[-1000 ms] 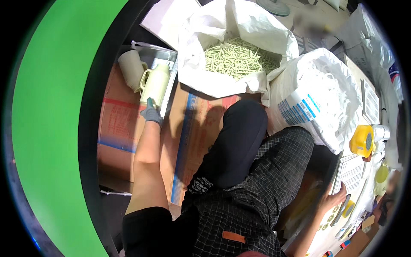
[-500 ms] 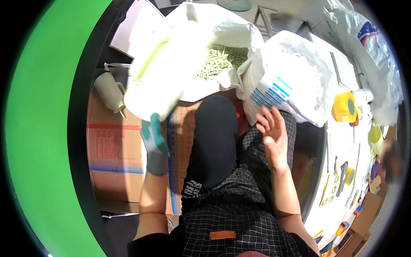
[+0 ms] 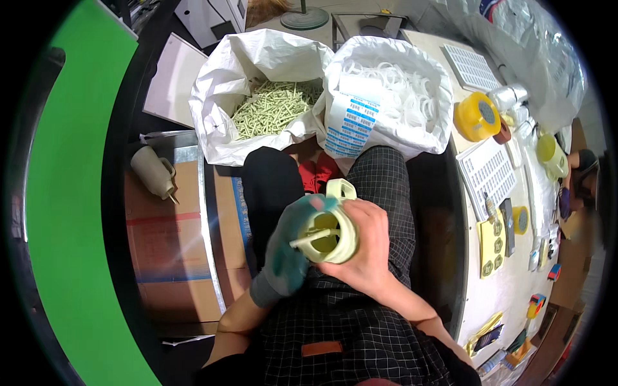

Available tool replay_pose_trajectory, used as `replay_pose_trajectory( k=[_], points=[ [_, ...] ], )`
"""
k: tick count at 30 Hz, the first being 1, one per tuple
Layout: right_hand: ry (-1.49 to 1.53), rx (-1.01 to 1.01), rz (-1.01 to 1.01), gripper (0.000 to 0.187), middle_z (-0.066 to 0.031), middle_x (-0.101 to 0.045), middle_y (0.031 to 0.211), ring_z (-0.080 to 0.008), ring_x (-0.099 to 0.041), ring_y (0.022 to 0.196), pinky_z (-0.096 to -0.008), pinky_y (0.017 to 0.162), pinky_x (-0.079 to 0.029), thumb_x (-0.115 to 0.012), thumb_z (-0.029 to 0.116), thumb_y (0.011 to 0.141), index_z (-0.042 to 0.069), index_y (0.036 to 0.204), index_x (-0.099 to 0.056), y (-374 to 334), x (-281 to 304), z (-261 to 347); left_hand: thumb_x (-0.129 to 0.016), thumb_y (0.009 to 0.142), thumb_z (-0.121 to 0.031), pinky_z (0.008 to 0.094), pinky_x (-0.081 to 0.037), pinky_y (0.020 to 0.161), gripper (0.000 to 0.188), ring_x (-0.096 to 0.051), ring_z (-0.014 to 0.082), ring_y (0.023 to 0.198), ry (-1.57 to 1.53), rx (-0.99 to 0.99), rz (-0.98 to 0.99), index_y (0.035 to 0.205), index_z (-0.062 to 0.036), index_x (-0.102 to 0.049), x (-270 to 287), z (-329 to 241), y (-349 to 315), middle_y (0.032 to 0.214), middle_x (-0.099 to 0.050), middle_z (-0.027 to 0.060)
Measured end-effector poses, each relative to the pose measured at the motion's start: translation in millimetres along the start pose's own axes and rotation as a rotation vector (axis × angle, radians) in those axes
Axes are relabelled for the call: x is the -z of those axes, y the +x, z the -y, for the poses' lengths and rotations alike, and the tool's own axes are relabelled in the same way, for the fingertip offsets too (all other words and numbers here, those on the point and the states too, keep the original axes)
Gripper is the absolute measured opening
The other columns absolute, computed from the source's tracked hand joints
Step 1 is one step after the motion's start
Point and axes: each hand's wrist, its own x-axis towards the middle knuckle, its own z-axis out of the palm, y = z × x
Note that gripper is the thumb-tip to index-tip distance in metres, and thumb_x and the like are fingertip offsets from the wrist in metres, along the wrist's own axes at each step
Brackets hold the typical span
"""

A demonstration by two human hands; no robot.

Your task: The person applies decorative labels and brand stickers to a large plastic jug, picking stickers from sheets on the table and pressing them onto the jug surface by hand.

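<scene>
Bright, with bent, black-cornered edges

Wide head-worn fisheye, looking down, near

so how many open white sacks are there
2: the left sack, holding pale green pieces, and the right sack beside it, holding white loops.

On the surface [image 3: 484, 302] at the right lie a printed sheet [image 3: 487, 172] and, just beside it, a yellow card [image 3: 492, 246]. Crumpled clear plastic [image 3: 542, 64] is at the upper right. A round stand base [image 3: 304, 19] sits near the top.
</scene>
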Motion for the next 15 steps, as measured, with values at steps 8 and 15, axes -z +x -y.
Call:
replay_pose_trajectory(
  k=[8,15],
  points=[
    [-0.075,-0.022,0.068,0.074,-0.0139,-0.059,0.132,-0.0364,-0.055,0.125,-0.0507,0.106,-0.042,-0.088,0.023,0.068,0.005,0.135,-0.062,3,-7,-9,-0.073,0.092,-0.027,0.0580,-0.046,0.105,0.036,-0.062,0.0365,0.114,0.921,-0.326,-0.059,0.119,-0.0054,-0.066,-27,-9,-17,0.126,-0.066,0.0139],
    [-0.028,-0.043,0.206,0.089,-0.0138,-0.058,0.141,-0.0381,-0.051,0.137,-0.0529,0.114,-0.038,-0.089,0.020,0.058,0.004,0.139,-0.057,0,-2,-10,-0.072,0.091,-0.024,0.0589,-0.046,0.104,0.031,-0.064,0.0401,0.108,0.861,-0.233,-0.006,0.114,-0.0032,-0.067,-27,-5,-19,0.113,-0.068,0.0177]
  ],
)
